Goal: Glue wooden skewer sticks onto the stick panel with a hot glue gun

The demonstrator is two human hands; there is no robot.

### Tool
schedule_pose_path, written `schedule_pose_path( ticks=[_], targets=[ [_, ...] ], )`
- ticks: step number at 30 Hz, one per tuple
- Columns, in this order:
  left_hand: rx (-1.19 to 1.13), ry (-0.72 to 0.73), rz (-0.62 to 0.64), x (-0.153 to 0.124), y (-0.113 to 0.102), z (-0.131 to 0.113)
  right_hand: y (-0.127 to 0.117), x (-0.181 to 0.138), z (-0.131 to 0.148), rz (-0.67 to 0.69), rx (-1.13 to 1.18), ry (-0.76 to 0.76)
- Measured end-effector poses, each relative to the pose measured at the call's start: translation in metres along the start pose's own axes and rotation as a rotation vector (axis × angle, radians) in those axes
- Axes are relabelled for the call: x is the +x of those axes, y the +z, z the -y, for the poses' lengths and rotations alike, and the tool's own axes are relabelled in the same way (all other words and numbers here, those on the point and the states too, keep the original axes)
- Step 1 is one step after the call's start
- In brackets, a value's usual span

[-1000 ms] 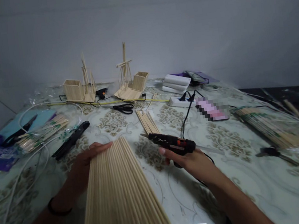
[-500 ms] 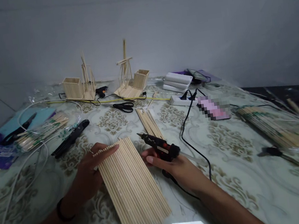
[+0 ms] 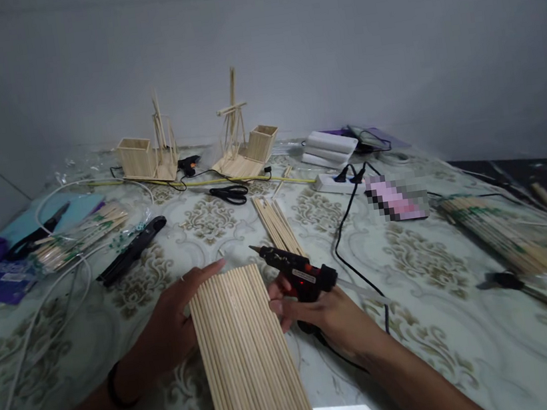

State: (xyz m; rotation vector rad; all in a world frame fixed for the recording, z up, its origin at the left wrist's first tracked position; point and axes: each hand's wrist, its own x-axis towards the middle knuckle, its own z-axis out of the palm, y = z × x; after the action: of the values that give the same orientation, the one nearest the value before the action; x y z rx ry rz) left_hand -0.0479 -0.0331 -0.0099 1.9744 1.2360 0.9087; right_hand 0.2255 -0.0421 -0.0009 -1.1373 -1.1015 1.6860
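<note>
A flat panel of wooden sticks (image 3: 250,356) set side by side is tilted above the table in front of me. My left hand (image 3: 177,312) grips its upper left corner, the index finger lying along the top edge and the other fingers hidden behind. In my right hand (image 3: 318,313) is a black hot glue gun (image 3: 300,272) with a small red light, its nozzle pointing up and left past the panel's top right corner. The right fingertips also touch the panel's right edge. Loose sticks (image 3: 279,224) lie just beyond the glue gun.
Two stick models (image 3: 136,159) stand at the back, near a second glue gun (image 3: 190,165) and scissors (image 3: 229,194). Leftward lie a black cutter (image 3: 133,250) and bagged sticks (image 3: 81,237). A power strip (image 3: 334,183) and another stick bundle (image 3: 509,234) are on the right.
The panel has turned slightly more upright and its top edge has dropped a little. My left index finger has shifted from the panel's face to its top edge. The glue gun stays in my right hand.
</note>
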Motion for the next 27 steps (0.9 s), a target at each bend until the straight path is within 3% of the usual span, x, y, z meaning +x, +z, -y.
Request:
schedule_pose_path(
  ticks=[4, 8, 14, 17, 21, 27],
  targets=[
    [-0.221, -0.128, -0.048, -0.001, 0.004, -0.005, 0.0, -0.002, 0.004, -0.041, 0.023, -0.047],
    [-0.452, -0.272, 0.017, 0.001, 0.004, -0.009, -0.003, 0.001, 0.004, -0.119, 0.015, -0.082],
    [-0.567, -0.348, 0.479, 0.003, -0.002, -0.02, -0.01, 0.005, 0.003, -0.254, -0.035, -0.177],
    [-0.538, -0.362, 0.571, 0.002, -0.001, -0.027, -0.012, 0.006, 0.003, -0.286, -0.051, -0.201],
    [-0.52, -0.369, 0.574, -0.001, 0.003, -0.027, -0.013, 0.007, -0.001, -0.307, -0.067, -0.221],
    [-0.58, -0.354, 0.459, -0.002, 0.007, -0.024, -0.01, 0.007, 0.001, -0.322, -0.03, -0.199]
  ],
)
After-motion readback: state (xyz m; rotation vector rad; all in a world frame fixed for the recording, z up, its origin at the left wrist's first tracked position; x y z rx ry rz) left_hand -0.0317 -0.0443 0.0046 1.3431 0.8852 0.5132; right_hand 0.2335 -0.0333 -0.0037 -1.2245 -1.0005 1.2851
